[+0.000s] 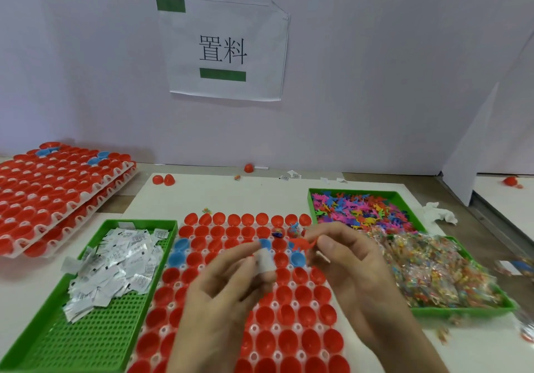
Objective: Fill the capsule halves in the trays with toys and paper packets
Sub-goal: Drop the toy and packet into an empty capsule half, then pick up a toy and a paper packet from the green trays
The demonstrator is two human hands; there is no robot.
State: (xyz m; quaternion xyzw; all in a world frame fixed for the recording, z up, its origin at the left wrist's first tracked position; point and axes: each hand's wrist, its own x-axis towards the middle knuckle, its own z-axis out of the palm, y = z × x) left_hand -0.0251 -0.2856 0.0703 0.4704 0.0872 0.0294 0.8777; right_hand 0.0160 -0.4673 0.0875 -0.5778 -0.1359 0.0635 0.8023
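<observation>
Left hand [228, 283] pinching white paper packet [264, 260], right hand [346, 260] gripping blurred red toy [302, 244], capsule tray [254, 329] partly hidden beneath

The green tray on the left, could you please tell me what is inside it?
The green tray holds a loose heap of white paper packets piled toward its far end. Its near part shows bare perforated floor. Whatever lies beneath the heap is covered.

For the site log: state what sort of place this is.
Probably a hand-packing station in a small factory or workshop: a tray of capsule halves, green bins of paper packets and toys, and a printed sign on the partition.
</observation>
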